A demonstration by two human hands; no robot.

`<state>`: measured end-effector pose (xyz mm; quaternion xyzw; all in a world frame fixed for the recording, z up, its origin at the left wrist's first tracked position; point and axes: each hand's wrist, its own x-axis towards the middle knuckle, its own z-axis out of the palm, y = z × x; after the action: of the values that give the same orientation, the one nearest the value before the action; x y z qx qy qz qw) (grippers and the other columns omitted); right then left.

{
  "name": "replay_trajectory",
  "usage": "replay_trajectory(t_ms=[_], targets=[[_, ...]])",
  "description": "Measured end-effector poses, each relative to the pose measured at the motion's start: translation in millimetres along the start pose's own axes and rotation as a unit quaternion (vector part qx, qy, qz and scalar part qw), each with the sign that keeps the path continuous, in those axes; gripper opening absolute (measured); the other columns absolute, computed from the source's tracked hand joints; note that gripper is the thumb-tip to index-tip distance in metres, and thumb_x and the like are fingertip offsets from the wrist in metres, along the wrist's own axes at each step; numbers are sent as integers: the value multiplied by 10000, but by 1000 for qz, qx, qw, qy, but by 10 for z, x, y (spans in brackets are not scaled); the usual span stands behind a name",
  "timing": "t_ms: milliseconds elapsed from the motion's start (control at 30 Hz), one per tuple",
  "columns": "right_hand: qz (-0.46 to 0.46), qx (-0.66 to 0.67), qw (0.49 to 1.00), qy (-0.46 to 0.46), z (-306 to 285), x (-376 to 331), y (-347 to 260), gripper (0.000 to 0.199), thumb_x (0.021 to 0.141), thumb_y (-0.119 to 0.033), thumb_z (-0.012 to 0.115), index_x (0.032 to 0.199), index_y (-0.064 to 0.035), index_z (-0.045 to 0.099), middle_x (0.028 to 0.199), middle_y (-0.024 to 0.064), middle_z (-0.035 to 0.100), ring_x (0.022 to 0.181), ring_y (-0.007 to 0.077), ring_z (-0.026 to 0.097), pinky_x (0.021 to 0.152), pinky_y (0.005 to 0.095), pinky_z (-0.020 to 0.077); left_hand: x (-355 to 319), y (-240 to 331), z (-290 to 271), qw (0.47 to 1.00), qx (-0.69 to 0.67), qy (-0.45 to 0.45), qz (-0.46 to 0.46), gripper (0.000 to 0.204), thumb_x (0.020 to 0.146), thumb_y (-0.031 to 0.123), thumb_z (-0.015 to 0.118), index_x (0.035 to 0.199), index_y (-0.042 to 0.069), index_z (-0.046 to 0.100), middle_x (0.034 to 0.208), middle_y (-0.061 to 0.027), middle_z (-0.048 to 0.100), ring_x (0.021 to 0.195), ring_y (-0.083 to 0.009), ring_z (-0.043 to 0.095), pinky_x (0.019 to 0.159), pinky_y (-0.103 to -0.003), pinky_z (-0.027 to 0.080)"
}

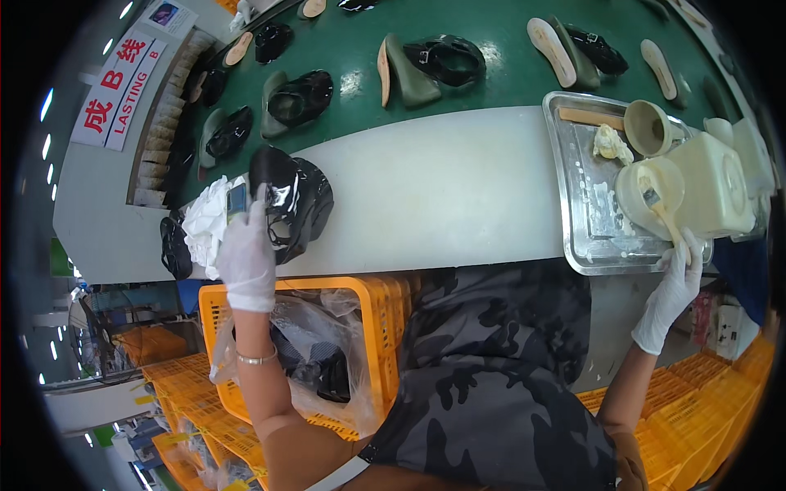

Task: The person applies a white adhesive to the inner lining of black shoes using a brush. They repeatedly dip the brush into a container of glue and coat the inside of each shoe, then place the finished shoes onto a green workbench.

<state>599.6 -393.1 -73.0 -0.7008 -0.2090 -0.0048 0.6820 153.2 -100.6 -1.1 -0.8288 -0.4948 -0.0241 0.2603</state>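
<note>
My right hand (675, 286), in a white glove, grips the handle of a glue brush (670, 222). The bristles dip inside a cream-coloured pot (629, 196) of pale paste, which stands on a metal tray (573, 260). At the left of the white worktop, my gloved left hand (248, 258) has its fingers closed on the edge of a glossy black shoe upper (309, 204); they are slightly blurred. A crumpled white cloth (206, 219) lies just left of that hand, with another black upper (174, 245) beside it.
Beyond the worktop (442, 188), a green conveyor belt (360, 82) carries black uppers, green shoe lasts (409, 75) and pale insoles (551, 51). A plastic jug (708, 184) and a beige cup (647, 128) stand at the right. Below is an orange crate (385, 344) with bagged black pieces.
</note>
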Motion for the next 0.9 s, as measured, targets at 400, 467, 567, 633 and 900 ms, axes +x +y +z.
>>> replay_trajectory(t_ms=[400,467,567,633,900], targets=[[-344,-250,900,-93,167,427,-552,171,808,18,584,969,-29,615,968,100,587,911,223,569,796,281,451,227,1054,-338,681,-711,164,-64,408,914,142,498,1244,-88,433,714,-45,538,596,-105,490,525,-255,410],[-327,-210,910,-144,187,529,-455,174,813,2,584,984,-28,604,972,108,601,904,227,589,790,292,464,342,1387,-437,593,-801,46,-62,438,932,138,462,1290,-96,370,615,-9,403,577,-127,453,510,-240,390],[-297,-157,922,-191,182,570,-318,182,824,-9,578,1006,-23,581,959,104,609,902,220,598,785,287,468,448,1780,-415,423,-898,-119,34,446,933,134,437,1330,-45,343,630,2,366,562,-140,411,531,-242,390],[-274,-125,930,-211,172,554,-260,168,837,-17,570,1005,-20,569,956,96,611,900,208,599,786,278,468,558,2027,-411,350,-909,-160,161,405,922,78,412,1326,73,393,672,-7,366,521,-145,408,477,-249,378],[-172,-29,964,-199,4,562,-408,165,931,-124,470,1005,-2,551,998,64,588,850,86,553,683,200,452,611,2526,-622,191,-866,-460,40,501,824,111,500,1276,15,307,672,-86,460,502,-172,479,387,-236,357]])
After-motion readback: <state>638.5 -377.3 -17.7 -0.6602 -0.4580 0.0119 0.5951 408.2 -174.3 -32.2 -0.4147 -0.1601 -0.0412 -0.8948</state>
